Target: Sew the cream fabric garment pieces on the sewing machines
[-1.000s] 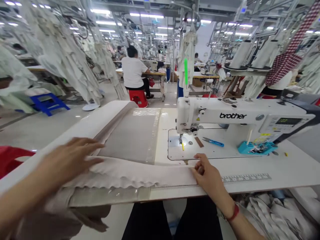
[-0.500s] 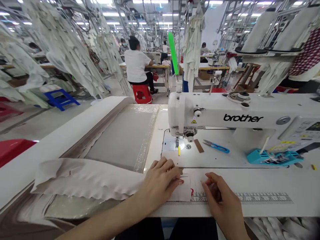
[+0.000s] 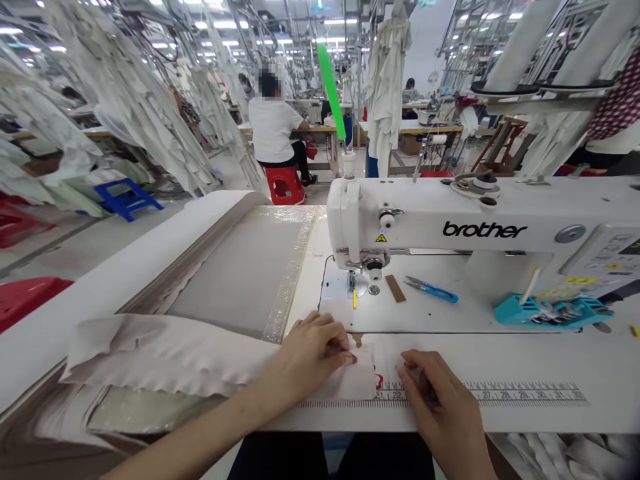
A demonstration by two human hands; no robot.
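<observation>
The left hand [image 3: 313, 353] is pinning the cloth strip [image 3: 175, 353] with bent fingers. At its 3 o'clock, the right hand [image 3: 440, 407] is resting curled on the worktop [image 3: 525, 360], grip unclear.

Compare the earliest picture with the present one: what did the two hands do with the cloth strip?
The left hand slid right along the cloth strip and now presses its end by the ruler. The right hand let that end go. Scissors and sewing machine stayed put.
</observation>
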